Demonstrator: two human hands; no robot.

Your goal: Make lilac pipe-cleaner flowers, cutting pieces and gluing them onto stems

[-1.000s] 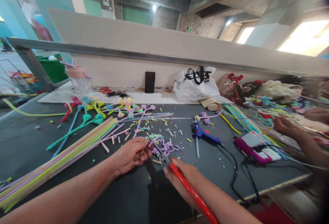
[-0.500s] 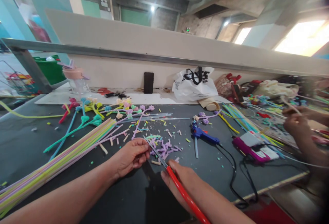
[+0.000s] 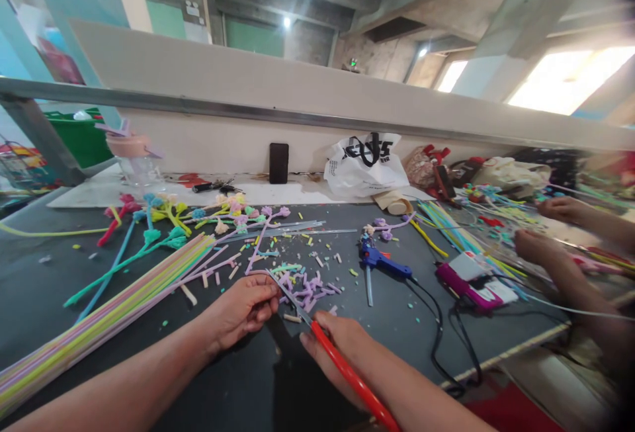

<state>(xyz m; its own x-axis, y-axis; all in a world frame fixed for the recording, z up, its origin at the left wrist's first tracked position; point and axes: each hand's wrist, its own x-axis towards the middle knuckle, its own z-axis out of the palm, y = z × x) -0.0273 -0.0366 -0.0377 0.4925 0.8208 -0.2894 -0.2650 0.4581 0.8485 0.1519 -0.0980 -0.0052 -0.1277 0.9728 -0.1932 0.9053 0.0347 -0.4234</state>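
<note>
**Scissors at the straw pieces**

The dark surface (image 3: 59,286) filled the lower frame. A long bundle of pastel straws (image 3: 109,313) ran from lower left toward the centre. A co-worker's hands (image 3: 533,247) worked at the right edge, well apart from mine. A blue glue gun (image 3: 381,261) lay right of centre. My right hand (image 3: 337,346), at lower centre, had its grip closed on the red-handled scissors (image 3: 317,329), blades pointing up-left. My left hand (image 3: 243,306), just left of the blades, pinched something small; I could not tell what. Purple straw cuttings (image 3: 310,286) lay just beyond the blades.
</note>
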